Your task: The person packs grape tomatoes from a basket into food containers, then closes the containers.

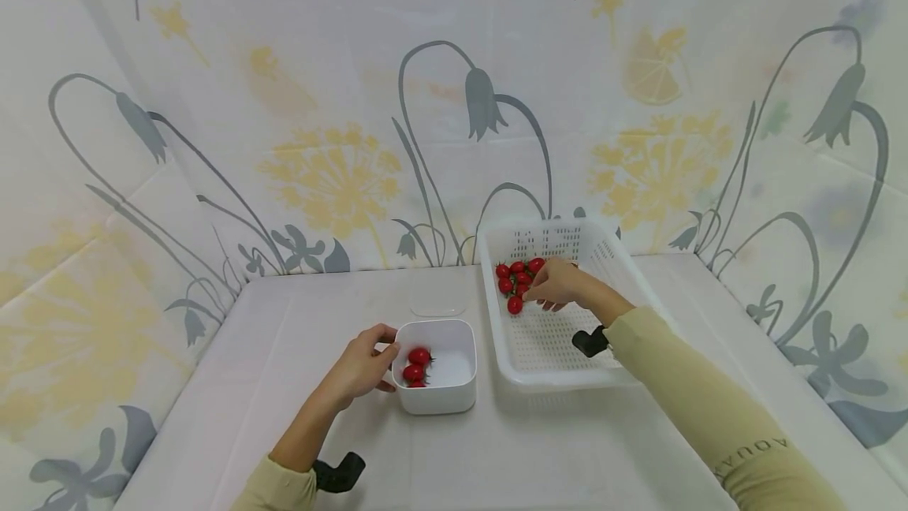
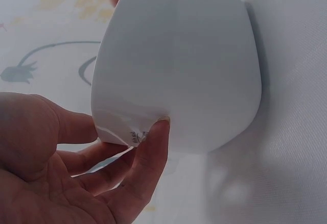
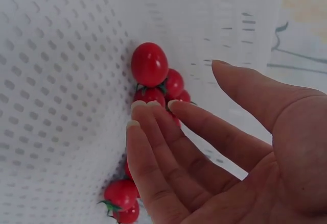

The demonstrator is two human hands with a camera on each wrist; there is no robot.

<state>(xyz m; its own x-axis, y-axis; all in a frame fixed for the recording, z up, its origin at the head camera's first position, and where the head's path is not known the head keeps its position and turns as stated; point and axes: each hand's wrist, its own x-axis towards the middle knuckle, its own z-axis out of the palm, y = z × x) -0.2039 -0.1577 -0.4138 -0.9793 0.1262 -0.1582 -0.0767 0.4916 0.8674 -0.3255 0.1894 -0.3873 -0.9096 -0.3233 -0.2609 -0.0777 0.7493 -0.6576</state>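
Observation:
My left hand (image 1: 366,363) grips the left side of a small white square box (image 1: 441,399). In the left wrist view, thumb and fingers hold the box's smooth white wall (image 2: 179,66) near its rim. Several red cherry tomatoes (image 1: 419,356) lie inside along the left wall. Over at the white perforated basket (image 1: 507,337), my right hand (image 1: 560,285) reaches in above a cluster of cherry tomatoes (image 1: 504,285) with green stems. The right wrist view has thumb and fingers apart, fingertips close to the tomatoes (image 3: 149,65); contact cannot be told. Fingers hide part of the cluster.
Behind the box lies a flat, clear lid-like piece (image 1: 437,303) on the white tabletop (image 1: 284,322). The basket stands right of the box with a narrow gap between them. A flower-printed cloth (image 1: 340,101) hangs behind and at both sides.

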